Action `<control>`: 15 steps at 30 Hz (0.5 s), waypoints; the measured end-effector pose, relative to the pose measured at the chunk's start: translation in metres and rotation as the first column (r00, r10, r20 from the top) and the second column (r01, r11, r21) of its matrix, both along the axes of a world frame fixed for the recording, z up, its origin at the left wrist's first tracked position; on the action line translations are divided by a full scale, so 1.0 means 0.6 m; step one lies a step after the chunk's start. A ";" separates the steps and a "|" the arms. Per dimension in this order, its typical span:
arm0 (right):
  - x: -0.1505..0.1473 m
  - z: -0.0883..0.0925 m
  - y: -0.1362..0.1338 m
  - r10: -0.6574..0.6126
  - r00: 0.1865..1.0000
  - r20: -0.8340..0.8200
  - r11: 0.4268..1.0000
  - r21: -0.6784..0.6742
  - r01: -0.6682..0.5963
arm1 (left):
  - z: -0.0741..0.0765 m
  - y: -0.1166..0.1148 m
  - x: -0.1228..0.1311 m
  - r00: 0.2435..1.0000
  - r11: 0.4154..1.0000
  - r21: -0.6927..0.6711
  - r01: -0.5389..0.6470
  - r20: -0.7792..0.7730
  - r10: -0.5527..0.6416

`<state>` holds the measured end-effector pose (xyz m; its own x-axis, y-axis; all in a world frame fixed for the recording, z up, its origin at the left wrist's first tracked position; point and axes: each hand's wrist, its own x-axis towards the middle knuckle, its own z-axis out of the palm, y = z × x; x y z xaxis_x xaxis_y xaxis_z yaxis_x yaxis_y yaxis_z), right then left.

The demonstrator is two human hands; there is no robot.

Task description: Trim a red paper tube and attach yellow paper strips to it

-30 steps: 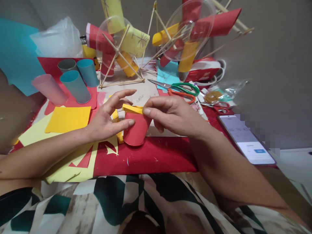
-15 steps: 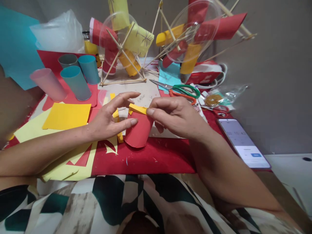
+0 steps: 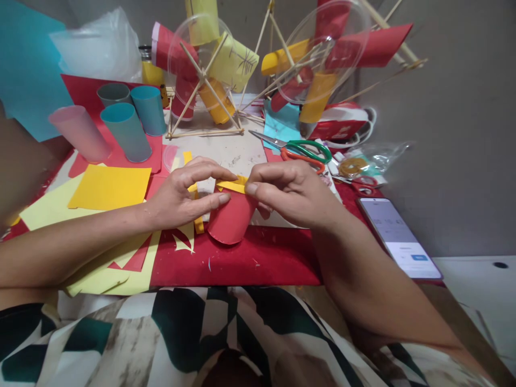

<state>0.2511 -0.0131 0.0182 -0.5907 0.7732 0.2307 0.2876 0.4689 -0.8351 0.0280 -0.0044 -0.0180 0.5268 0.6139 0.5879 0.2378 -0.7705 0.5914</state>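
Note:
A red paper cup (image 3: 231, 219) stands slightly tilted near the front of the table, a narrow yellow paper strip (image 3: 233, 186) lying along its upper rim. From the left side, my left hand (image 3: 189, 188) holds this cup, thumb against its wall and index finger reaching over to the strip at the rim. Thumb and index finger of my right hand (image 3: 286, 189) pinch the strip's right end against the rim. The right hand's other fingers curl behind the cup, partly hidden. More yellow strips (image 3: 199, 223) lie beside the cup under my left hand.
Several paper cylinders (image 3: 127, 131) stand at the left behind a yellow sheet (image 3: 108, 187). Two stick-framed wheels with paper cups, one with a clear disc (image 3: 346, 32), rise at the back. Scissors (image 3: 308, 150) lie beyond my right hand; a phone (image 3: 397, 234) lies right.
My left index finger has come down onto the yellow strip, which now lies closer along the cup's rim. My right hand keeps its pinch and has barely moved.

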 end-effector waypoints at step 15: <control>-0.001 -0.005 -0.003 0.037 0.999 0.019 0.992 0.118 -0.039 | 0.007 -0.004 0.001 0.999 0.993 -0.106 0.052 0.016 -0.050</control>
